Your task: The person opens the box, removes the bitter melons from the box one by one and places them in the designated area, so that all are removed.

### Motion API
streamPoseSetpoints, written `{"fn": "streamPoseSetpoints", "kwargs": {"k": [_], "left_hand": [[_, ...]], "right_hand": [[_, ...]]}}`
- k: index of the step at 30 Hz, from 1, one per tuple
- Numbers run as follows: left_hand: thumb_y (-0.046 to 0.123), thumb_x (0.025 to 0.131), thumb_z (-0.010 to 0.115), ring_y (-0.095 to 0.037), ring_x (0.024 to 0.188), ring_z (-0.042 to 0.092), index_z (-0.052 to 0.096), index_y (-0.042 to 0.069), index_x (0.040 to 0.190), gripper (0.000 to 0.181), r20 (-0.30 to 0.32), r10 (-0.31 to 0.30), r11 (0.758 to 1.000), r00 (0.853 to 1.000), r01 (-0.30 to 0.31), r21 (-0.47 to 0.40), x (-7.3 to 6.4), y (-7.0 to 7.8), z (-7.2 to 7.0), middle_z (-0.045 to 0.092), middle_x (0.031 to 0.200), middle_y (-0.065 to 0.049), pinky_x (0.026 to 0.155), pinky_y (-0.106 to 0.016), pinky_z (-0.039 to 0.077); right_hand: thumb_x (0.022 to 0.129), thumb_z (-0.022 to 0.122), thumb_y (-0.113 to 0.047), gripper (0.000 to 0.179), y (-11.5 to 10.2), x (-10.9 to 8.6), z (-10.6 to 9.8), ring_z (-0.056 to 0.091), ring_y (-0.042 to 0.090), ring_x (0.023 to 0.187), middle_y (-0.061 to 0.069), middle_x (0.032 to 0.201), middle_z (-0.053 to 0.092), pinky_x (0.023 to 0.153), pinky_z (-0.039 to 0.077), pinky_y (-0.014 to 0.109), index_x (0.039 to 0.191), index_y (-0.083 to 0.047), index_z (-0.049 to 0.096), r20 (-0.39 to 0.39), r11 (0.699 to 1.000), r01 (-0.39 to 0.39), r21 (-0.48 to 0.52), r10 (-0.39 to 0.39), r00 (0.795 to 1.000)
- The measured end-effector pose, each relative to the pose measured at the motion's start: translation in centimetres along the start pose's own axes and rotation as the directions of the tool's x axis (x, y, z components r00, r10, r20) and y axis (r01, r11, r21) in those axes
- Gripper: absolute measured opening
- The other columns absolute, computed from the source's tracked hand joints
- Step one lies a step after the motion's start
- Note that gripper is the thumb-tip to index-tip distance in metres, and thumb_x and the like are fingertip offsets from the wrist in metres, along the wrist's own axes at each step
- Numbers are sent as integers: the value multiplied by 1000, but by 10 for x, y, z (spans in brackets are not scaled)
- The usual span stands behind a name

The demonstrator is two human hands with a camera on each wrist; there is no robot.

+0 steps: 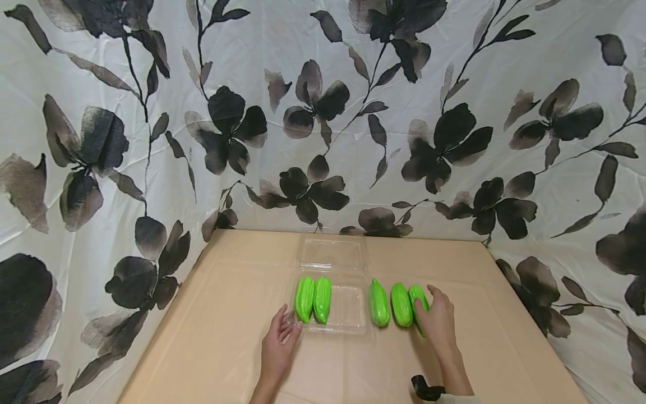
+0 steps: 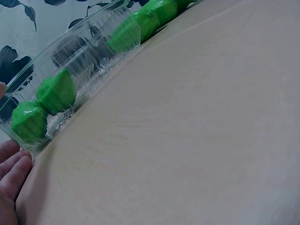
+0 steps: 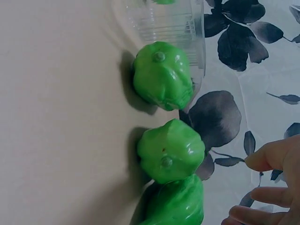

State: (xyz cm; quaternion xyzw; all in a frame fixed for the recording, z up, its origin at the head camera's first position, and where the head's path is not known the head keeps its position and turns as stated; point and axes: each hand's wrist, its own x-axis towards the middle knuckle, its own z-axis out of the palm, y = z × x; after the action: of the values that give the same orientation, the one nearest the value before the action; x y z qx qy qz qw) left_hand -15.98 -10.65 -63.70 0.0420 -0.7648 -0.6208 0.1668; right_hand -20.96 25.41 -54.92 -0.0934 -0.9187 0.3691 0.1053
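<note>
Green, glossy vegetables (image 1: 322,300) lie in a row: two side by side in the left part of an open clear plastic container (image 1: 348,306), three on the worktop (image 1: 227,292) to its right. Of the hands, the left hand (image 1: 276,348), fingers loosely apart, is at the container's near left corner. The right hand (image 1: 439,322), thumb and fingers spread, is at the rightmost vegetable (image 1: 416,294); whether they touch cannot be told. Flower-patterned cloth (image 1: 242,67) stands behind.

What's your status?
Left hand at clear clamshell, near-left corner. Right hand at rightmost green vegetable, grip unclear. Two inside, three outside. Nothing visibly blocking.
</note>
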Motion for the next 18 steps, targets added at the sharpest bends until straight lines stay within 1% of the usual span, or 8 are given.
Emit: {"fn": "streamPoseSetpoints", "kwargs": {"k": [7,12,18], "left_hand": [[28,93,74,-29,114,67,48,10,148,63,-5,1,1000,1000,-1,8,0,0,0,66,132,-16,100,-26,59],[27,92,74,-29,114,68,48,11,147,63,-9,-2,1000,1000,2,1,0,1,1,66,131,-16,99,-24,59],[25,92,74,-28,114,67,48,12,147,62,-11,0,1000,1000,0,0,0,1,1,66,131,-15,99,-22,58]], "right_hand": [[96,57,-19,56,-8,-1,3,48,48,121,32,140,49,96,50,62,143,9,45,-54,1000,21,15,-20,998],[97,57,-20,53,-13,0,5,49,45,120,30,138,51,95,50,60,141,7,47,-72,999,27,37,-25,997],[96,58,-19,51,-18,-1,7,50,42,118,28,135,53,94,49,57,139,7,50,-87,998,47,41,-43,995]]}}
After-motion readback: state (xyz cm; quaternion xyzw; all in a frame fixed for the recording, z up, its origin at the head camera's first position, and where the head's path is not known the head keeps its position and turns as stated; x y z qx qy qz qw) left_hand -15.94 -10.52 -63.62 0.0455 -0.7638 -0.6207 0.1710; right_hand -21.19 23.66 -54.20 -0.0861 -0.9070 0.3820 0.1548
